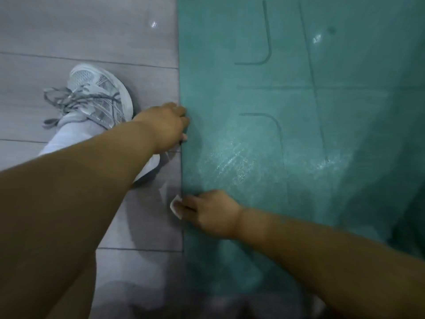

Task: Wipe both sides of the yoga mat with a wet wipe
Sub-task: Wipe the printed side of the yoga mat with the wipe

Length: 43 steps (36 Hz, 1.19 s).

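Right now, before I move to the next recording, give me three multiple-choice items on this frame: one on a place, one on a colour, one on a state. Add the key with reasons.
1. Where is the wet wipe?
A. at the mat's left edge, in the right hand
B. on the shoe
C. in the middle of the mat

2. What colour is the yoga mat?
A. purple
B. teal green
C. black

3. How does the yoga mat lie?
A. rolled up tight
B. spread flat on the floor
C. hung on a wall

Key:
1 A: the right hand holds the wipe at the mat's edge.
2 B: its surface shows teal green.
3 B: it lies open on the grey floor, with the left hand at its edge beside the shoe.
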Available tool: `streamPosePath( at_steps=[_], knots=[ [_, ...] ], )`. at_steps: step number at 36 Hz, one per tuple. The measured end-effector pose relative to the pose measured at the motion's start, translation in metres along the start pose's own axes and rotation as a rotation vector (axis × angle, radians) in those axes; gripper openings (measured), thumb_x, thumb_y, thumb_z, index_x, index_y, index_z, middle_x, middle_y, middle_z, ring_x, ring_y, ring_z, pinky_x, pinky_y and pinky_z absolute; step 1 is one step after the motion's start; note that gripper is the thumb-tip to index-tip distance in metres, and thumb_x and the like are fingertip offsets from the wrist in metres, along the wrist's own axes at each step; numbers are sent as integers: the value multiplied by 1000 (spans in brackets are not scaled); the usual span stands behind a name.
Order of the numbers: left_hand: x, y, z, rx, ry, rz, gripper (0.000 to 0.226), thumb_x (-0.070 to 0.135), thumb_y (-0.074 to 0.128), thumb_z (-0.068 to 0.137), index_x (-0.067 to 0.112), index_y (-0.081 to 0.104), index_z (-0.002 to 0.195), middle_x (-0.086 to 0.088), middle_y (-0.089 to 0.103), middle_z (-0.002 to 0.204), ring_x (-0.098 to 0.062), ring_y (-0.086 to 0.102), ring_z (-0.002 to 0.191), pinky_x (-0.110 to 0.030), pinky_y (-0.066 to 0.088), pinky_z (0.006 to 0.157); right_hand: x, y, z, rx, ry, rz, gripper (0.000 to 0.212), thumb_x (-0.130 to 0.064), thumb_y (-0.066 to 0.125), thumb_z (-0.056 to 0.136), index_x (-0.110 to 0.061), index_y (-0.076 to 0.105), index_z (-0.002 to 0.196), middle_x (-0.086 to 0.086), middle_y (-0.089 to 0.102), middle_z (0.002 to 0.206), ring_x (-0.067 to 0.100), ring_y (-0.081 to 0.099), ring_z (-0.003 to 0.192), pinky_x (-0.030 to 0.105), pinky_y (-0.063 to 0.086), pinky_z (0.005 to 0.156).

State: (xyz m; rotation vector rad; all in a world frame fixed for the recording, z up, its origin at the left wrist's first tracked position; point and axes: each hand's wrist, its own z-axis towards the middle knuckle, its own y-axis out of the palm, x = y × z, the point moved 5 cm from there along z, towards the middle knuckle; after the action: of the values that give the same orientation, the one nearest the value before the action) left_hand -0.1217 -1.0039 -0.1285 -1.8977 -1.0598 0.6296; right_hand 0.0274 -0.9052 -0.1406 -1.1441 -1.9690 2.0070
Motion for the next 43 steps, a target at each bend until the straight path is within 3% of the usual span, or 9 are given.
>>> streamPosePath(
  at_steps=[4, 9, 18, 21, 27, 31, 35, 39, 43],
  knots=[
    [22, 10, -22, -34, -21, -94, 45, 32, 53, 94, 3, 51, 127, -14, 40, 137, -30, 35, 129, -42, 37, 103, 60, -38, -25, 212, 338, -141, 41, -22, 78, 62, -15, 71, 102, 4, 66, 84, 25, 59, 45, 21, 38, 36],
    [53, 23, -52, -107, -85, -147, 47, 6, 39, 97, -2, 31, 143, -19, 17, 154, -32, 22, 139, -39, 24, 113, 75, -34, -69, 460, 910, 141, 44, -17, 44, 80, -8, 62, 119, 15, 62, 107, 39, 61, 71, 37, 45, 57],
    [81, 42, -97, -275, -106, -170, 60, 4, 31, 98, 12, 6, 152, -5, -11, 159, -25, 6, 146, -35, 15, 117, -68, 43, -85, 39, -114, 68, 42, -20, 70, 66, -15, 65, 107, 6, 68, 95, 24, 62, 52, 22, 44, 40],
    [88, 46, -113, -292, -132, -186, 59, 5, 30, 98, 13, 6, 152, -4, -11, 159, -27, 15, 144, -34, 19, 114, -28, 19, -93, 27, 102, 62, 38, -33, 38, 83, -21, 69, 101, -1, 66, 89, 20, 64, 62, 18, 36, 48],
    [108, 60, -128, -258, -233, -275, 58, 4, 34, 97, 4, 11, 150, -11, -1, 159, -31, 23, 141, -38, 23, 112, 42, -8, -127, 139, 792, 0, 48, -11, 42, 91, -17, 40, 139, 8, 48, 127, 33, 58, 96, 34, 43, 73],
    [123, 66, -134, -225, -292, -394, 54, 2, 47, 92, 3, 29, 143, -13, 20, 152, -32, 40, 129, -38, 33, 104, -32, 27, -116, 15, 565, 143, 43, -14, 44, 92, -20, 42, 135, 5, 44, 136, 33, 57, 105, 34, 43, 76],
    [128, 76, -144, -172, -299, -497, 47, 3, 46, 91, 3, 37, 138, -9, 27, 149, -32, 41, 127, -37, 36, 103, -98, 43, -116, -151, 57, 146, 25, -30, 61, 79, -28, 70, 103, -2, 67, 98, 21, 67, 67, 20, 42, 47],
    [128, 81, -150, -82, -326, -569, 44, 3, 46, 92, 2, 43, 135, -10, 31, 149, -33, 41, 127, -34, 33, 106, -64, 37, -119, -221, 84, 37, 31, -39, 58, 86, -34, 64, 116, -5, 63, 109, 20, 66, 86, 24, 49, 62],
    [138, 79, -154, -5, -394, -672, 39, 6, 49, 93, 1, 47, 131, -14, 37, 141, -33, 41, 125, -31, 32, 104, 7, -1, -156, -117, 483, 45, 33, -24, 46, 94, -31, 52, 125, 0, 53, 116, 28, 59, 100, 28, 44, 73]
  ],
)
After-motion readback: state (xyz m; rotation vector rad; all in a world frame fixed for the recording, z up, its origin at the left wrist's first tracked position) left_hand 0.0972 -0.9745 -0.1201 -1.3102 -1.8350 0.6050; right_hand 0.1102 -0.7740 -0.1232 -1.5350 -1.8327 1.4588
